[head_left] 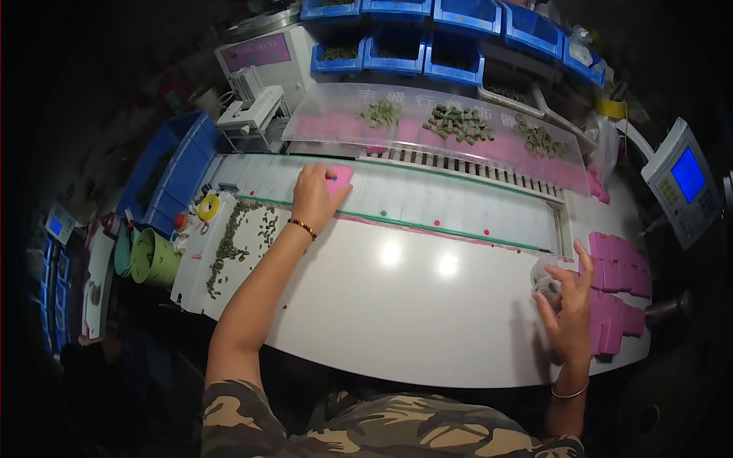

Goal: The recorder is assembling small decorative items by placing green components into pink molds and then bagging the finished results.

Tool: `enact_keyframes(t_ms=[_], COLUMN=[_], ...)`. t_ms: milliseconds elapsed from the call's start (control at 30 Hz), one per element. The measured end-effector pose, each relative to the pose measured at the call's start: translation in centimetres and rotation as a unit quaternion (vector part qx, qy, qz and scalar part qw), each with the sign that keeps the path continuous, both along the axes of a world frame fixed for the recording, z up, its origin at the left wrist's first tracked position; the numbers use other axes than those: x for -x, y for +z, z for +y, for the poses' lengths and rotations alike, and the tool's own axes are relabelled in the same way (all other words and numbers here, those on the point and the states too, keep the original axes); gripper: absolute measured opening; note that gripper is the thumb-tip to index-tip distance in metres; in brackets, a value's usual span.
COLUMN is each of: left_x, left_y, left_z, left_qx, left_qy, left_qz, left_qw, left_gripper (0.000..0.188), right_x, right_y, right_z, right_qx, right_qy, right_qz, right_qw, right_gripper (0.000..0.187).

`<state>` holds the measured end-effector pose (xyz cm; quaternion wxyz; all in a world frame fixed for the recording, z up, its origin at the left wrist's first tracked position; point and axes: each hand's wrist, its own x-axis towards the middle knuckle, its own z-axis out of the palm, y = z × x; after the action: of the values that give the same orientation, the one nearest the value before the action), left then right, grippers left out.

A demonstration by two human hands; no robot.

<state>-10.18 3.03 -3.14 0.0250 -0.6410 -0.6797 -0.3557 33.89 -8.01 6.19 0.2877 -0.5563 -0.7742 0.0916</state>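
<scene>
Left hand (314,197) stretched forward, fingers closed on a pink packet (339,177) resting on the white conveyor belt (458,204). Right hand (569,305) spread, fingers splayed, touching a stack of pink packets (618,267) at the right end of the white counter (397,298). Green pellets (229,244) scattered near the left wrist.

My left grip (314,197) is resting on the small pink flat packet (339,177) on the white conveyor belt (458,206) behind the glossy white desk (397,305); stacked pink packets (618,263) are lying beside my right grip (569,309).

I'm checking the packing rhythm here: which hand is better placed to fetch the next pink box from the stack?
The right hand: it hovers beside the stacked pink boxes at the table's right end. The left hand is holding a pink box on the belt.
</scene>
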Motion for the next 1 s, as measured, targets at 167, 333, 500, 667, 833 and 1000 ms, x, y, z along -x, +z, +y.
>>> enact_keyframes(t_ms=[167,333,500,667,833,1000], left_x=[2.0,-1.1,-12.7,-15.0,-8.3,0.2], left_y=[0.5,1.6,1.3,1.3,0.2,0.3], left_z=[1.5,-0.6,-10.6,-14.0,-12.3,-11.9], left_qx=[0.013,-0.028,0.159,0.179,0.213,0.232], left_qy=[0.04,0.063,-0.273,-0.416,-0.237,-0.072], left_qz=[0.001,0.115,0.11,0.122,0.173,0.183], left_qw=[0.999,0.991,0.943,0.883,0.932,0.953], left_gripper=[0.035,0.052,0.076,0.081,0.082,0.079], right_x=[1.1,1.9,2.1,2.2,2.8,4.8], right_y=[-1.0,-2.3,-3.3,-3.9,-4.3,-5.0], right_z=[-1.0,-1.5,-1.8,-1.9,-1.9,-1.6], right_qx=[0.039,0.025,0.019,0.076,0.069,0.112], right_qy=[0.044,0.065,0.054,0.071,0.116,0.155], right_qz=[0.0,0.003,-0.006,0.007,-0.045,-0.073], right_qw=[0.998,0.998,0.998,0.995,0.99,0.979], right_gripper=[0.039,0.037,0.037,0.038,0.05,0.07])
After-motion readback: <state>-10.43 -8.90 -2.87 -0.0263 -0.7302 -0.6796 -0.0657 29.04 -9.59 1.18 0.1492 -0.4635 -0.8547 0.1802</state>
